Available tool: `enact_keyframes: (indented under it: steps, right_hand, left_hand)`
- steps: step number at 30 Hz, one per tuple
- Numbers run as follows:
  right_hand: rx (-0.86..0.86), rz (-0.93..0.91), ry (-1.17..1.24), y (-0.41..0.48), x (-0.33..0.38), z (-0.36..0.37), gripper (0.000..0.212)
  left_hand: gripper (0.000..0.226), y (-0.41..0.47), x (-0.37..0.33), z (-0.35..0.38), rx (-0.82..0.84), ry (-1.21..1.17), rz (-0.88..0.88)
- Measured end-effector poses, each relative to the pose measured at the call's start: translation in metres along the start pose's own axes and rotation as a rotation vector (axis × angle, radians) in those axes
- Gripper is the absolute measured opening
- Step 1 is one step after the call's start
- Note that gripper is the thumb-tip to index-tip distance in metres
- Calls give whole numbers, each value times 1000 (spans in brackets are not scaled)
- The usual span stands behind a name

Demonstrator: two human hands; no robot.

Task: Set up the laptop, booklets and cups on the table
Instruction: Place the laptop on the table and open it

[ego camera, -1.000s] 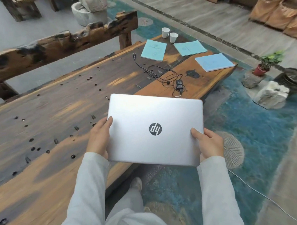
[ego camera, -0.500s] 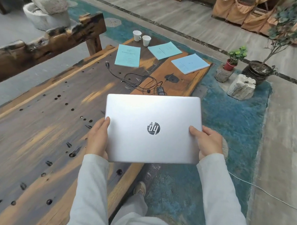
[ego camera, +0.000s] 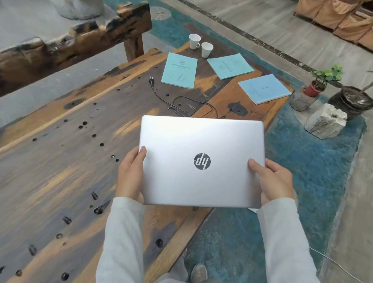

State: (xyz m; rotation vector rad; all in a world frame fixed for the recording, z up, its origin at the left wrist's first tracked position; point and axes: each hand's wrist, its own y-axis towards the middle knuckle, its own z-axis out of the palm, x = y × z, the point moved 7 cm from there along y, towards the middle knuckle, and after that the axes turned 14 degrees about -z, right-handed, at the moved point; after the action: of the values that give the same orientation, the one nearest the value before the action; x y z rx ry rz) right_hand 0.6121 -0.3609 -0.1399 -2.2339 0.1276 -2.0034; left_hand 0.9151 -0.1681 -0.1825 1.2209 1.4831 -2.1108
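1. Step in hand: laptop placement. Laptop [ego camera: 200, 142] closed, silver lid up, logo inverted to me. Carried roughly level over near-right edge of the table [ego camera: 52, 157]; its right part overhangs the rug [ego camera: 308, 168]. Looks clear of the wood, i.e. not yet set down (judgement).
2. L hand [ego camera: 129, 175]: thumb on lid at left edge, fingers wrapped under, can't see them. R hand [ego camera: 273, 181]: same at right edge. Both clamped on the laptop, nothing else held.
3. Other task items sit at far end of table: 3 booklets [ego camera: 179, 70] lying flat, apart from each other; 2 white cups [ego camera: 194, 41] upright, side by side just beyond them.
4. Black pwr cable [ego camera: 183, 102] in loose loops btwn laptop and booklets, plug end lying free.
5. Next move (est.): lower laptop flat, fully inboard of the edge, short of the cable loops. Then slide fingers out from under and open lid. Risks: pinched fingers, corner left hanging off.
6. Surface: old plank top, dark w/ orange streaks, many holes and pits. Prob. uneven, so check for rocking.
7. Room: rough wooden bench [ego camera: 68, 42] along far side, stone basin [ego camera: 76, 1] beyond. At right: stone block [ego camera: 325, 120], small potted plant [ego camera: 316, 82], larger pot [ego camera: 352, 101]. Thin white cord [ego camera: 346, 270] on floor.
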Motion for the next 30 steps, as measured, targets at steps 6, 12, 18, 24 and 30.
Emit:
enact_keyframes:
  steps: [6, 12, 18, 24, 30]
  right_hand:
    - [40, -8, -7, 28, 5, 27, 27]
    - [93, -35, -31, 64, 18, 48, 29]
    - [284, -40, -97, 115, 26, 93, 19]
    - [506, -44, -127, 166, 27, 157, 21]
    - [725, -28, -134, 209, 24, 207, 12]
  left_hand:
    - [11, 18, -10, 2, -11, -53, -8]
    - [16, 33, -19, 9, -46, -144, 7]
    - [27, 42, -25, 10, -152, -283, 15]
    - [15, 47, -28, 12, -319, -398, 34]
    - [9, 45, -27, 19, -485, -417, 63]
